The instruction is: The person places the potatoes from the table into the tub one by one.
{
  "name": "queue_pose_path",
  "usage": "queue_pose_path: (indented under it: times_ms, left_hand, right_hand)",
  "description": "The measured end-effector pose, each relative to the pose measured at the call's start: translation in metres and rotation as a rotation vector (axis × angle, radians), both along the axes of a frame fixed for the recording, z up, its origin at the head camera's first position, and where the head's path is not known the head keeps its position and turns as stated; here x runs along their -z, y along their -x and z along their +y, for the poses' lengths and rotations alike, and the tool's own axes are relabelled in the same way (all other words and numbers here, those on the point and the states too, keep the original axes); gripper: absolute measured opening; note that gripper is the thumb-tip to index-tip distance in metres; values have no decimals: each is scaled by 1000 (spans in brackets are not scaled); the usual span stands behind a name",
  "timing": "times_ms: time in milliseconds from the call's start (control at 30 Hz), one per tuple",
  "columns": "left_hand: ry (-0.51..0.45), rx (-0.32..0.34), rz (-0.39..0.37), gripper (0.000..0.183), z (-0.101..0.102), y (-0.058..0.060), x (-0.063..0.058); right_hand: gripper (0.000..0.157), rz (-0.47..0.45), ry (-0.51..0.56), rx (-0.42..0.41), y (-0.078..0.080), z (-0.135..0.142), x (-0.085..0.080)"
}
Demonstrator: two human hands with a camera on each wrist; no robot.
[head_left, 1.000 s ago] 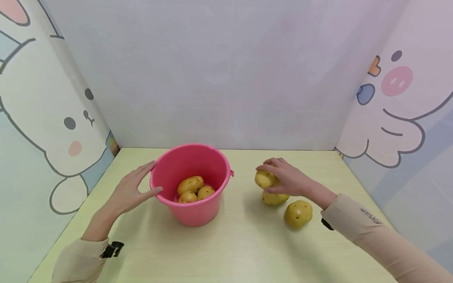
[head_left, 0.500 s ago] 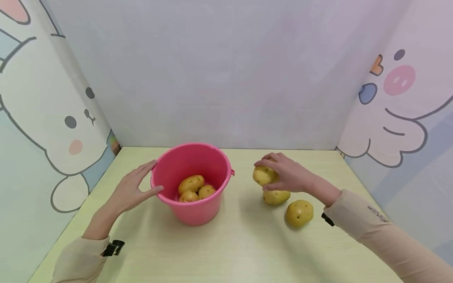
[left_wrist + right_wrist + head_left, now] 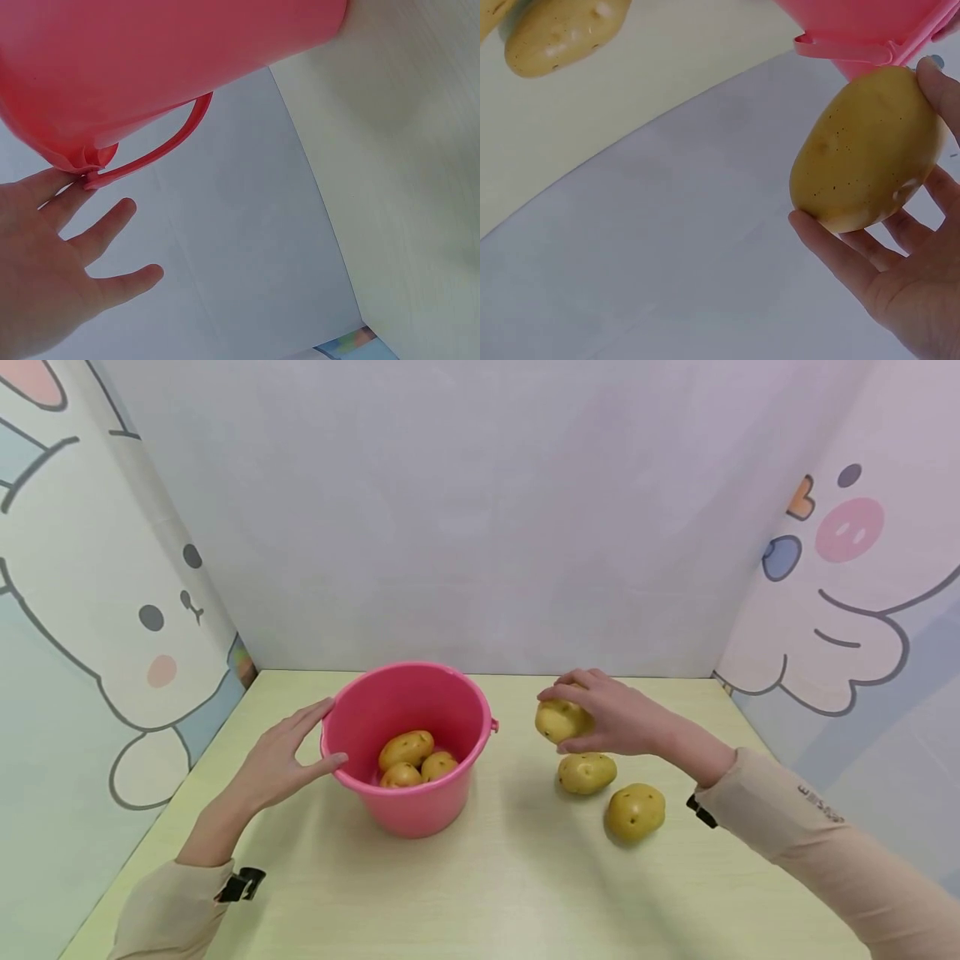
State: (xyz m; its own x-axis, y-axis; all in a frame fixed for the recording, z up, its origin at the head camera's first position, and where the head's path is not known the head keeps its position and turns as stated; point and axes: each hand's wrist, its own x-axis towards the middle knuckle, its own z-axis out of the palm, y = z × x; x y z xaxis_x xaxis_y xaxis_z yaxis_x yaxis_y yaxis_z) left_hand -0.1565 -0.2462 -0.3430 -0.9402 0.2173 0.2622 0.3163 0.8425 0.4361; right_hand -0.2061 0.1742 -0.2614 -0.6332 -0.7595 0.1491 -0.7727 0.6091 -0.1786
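Note:
A pink bucket (image 3: 431, 806) stands left of centre, holding three yellow potatoes (image 3: 406, 749). Spread along its left rim is my left hand (image 3: 273, 764), thumb at the near side and fingers fairly straight. The left wrist view shows fingertips at the lug where the bucket's handle (image 3: 161, 148) joins. My right hand (image 3: 618, 718) grips a potato (image 3: 558, 722) between thumb and fingers, raised right of the bucket. In the right wrist view the held potato (image 3: 870, 150) shows whole, fingertips along its lower edge. Below that hand, a potato (image 3: 587, 774) lies on the table.
Another potato (image 3: 635, 812) rests on the table (image 3: 510, 893), nearer and to the right. A pale back wall (image 3: 480, 527) rises behind the table. Side panels with cartoon animals (image 3: 847, 531) flank it left and right.
My right hand has lifted its potato up, away from the one beneath, and a gap now shows between them. My left hand keeps its place at the bucket rim.

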Motion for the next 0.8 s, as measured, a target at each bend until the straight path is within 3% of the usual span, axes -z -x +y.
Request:
queue_pose_path:
  times_ms: [267,800]
  left_hand:
    - [0,3,4,79,0,0,-1]
    - [-7,7,10,79,0,-1,0]
  right_hand:
    - [56,16,-14,-19,-1,-6,-17]
    - [56,6,-27,-48,1,-19,-35]
